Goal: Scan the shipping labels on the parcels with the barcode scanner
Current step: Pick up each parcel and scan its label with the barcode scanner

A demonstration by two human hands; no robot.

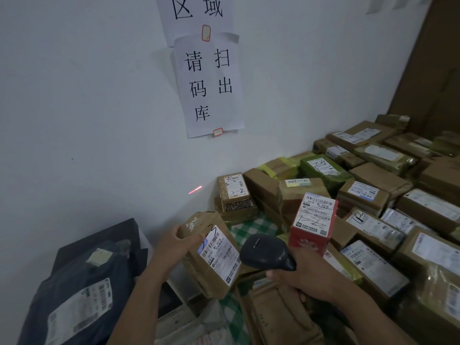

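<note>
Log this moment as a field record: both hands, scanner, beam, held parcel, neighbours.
left hand: grips the top end of a tilted brown parcel
right hand: holds the barcode scanner by its handle
shipping label: on the held parcel, facing the camera
beam: red line falls on the wall, not on the label
behind scanner: red box, upright, labelled
far left: dark bag, labelled
underneath: green checked cloth

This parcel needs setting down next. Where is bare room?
Bare green-and-white checked cloth shows between the brown taped parcel in the left hand, the small cardboard box marked 3-2 and the red carton. Rightward, cardboard parcels lie edge to edge.
</note>
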